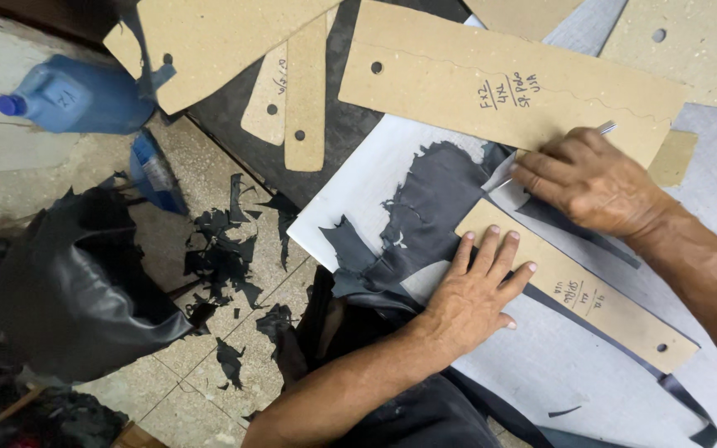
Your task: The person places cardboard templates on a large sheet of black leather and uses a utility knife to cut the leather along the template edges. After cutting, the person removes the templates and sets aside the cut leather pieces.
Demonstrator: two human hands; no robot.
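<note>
Several templates (508, 83) (scraps (226, 257) beside)

Tan cardboard pattern strip (578, 286) lies flat across dark leather (433, 207).

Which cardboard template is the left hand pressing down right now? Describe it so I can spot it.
Start at the white cutting board under dark leather. Across the board's lower right lies a narrow tan cardboard strip, pinned flat by the left hand. Unlike the wider pattern above it, it runs diagonally and has a single punched hole at its far lower end.
</note>
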